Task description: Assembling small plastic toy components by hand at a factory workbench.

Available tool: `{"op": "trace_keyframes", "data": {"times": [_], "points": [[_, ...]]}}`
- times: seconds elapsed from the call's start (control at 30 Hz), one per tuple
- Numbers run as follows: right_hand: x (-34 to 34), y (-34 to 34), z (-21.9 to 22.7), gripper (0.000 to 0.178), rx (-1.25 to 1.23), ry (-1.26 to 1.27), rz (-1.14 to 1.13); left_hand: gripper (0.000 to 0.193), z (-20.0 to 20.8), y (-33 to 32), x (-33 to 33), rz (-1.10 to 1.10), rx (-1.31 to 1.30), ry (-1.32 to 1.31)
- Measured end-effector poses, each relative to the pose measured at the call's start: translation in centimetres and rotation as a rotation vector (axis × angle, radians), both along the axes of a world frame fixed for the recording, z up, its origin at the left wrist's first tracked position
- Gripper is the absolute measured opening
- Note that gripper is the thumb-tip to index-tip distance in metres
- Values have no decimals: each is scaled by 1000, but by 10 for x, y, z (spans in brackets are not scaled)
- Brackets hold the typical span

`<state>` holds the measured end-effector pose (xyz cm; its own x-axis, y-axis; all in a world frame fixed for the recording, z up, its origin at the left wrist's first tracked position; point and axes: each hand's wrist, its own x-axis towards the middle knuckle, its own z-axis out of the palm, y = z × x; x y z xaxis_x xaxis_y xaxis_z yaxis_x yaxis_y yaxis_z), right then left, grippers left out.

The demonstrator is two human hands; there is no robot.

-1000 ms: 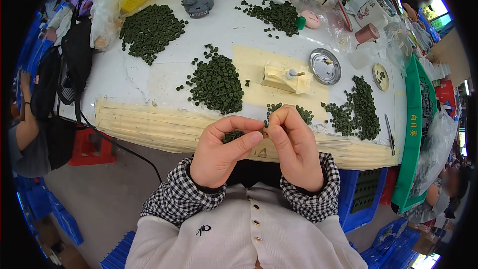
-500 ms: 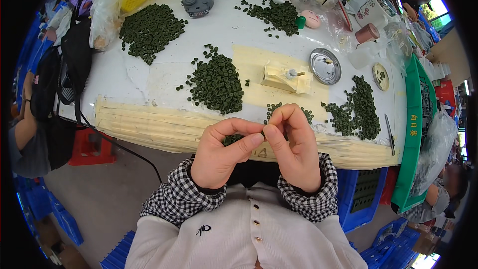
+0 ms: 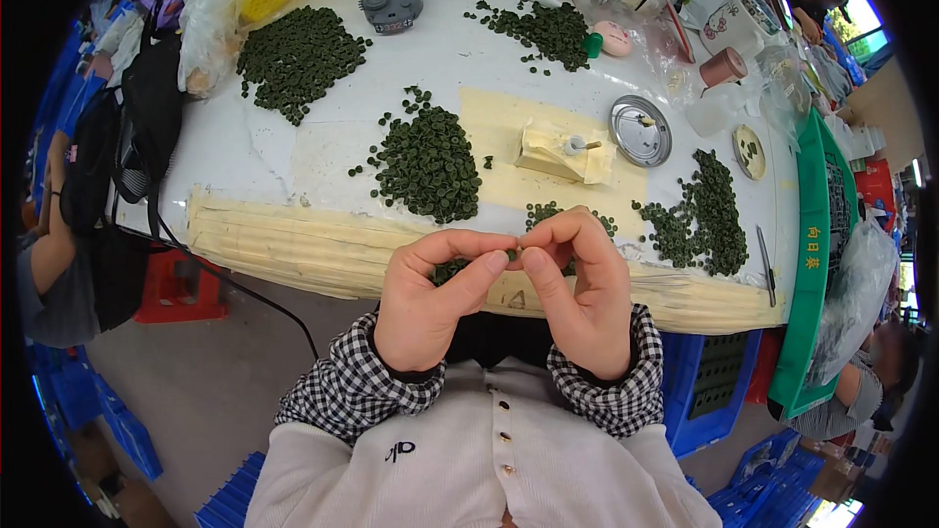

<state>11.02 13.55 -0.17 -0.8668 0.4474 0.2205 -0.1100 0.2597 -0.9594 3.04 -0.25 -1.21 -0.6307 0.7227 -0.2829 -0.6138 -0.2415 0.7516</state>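
Just over the table's near edge, both my hands are closed in fingertip pinches, close together. Between the thumb and forefinger of my left hand [image 3: 425, 288] is a small round dark green wheel-like part [image 3: 512, 255], mostly covered by the fingertips. The thumb and forefinger of my right hand [image 3: 587, 298] are pressed together beside it; whatever they hold is too small to make out. Behind my hands lie piles of similar green parts, one at centre left [image 3: 427, 164] and another to the right [image 3: 714, 215]. Several more lie partly hidden behind my fingers.
A wrapped block [image 3: 562, 152] with a small white piece on top stands mid-table, beside a round metal lid [image 3: 640, 131]. A grey model turret [image 3: 391, 2] sits at the back. Tweezers [image 3: 766, 264] lie at right, near a green tray [image 3: 812, 274]. Other people are at both sides.
My fingertips have parted slightly, and the green part now shows at my left fingertips. The piles and tools look unmoved.
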Motion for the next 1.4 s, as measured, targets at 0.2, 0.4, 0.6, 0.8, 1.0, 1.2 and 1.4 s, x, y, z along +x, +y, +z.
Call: {"op": "trace_keyframes", "data": {"times": [0.2, 0.4, 0.6, 0.8, 1.0, 1.2, 1.4], "points": [[-1, 0, 10, 9, 204, -6, -54, 16, 1, 0, 1, 18, -29, 89], [-1, 0, 7, 11, 288, 6, -81, 17, 1, 1, 0, 12, -58, 106], [-3, -1, 8, 13, 482, 61, -121, 18, 1, 0, 0, 28, -130, 172], [-3, 2, 9, 13, 502, 49, -87, 17, -1, 2, 1, 28, -111, 213], [0, 1, 10, 12, 372, 22, -85, 15, 2, -2, -6, -93, -129, 79], [0, 1, 6, 10, 337, 30, -61, 11, 0, 0, -4, -42, -117, 218], [3, 1, 1, 7, 77, -18, -7, 9, 2, 0, -2, -24, -159, 315]]}}
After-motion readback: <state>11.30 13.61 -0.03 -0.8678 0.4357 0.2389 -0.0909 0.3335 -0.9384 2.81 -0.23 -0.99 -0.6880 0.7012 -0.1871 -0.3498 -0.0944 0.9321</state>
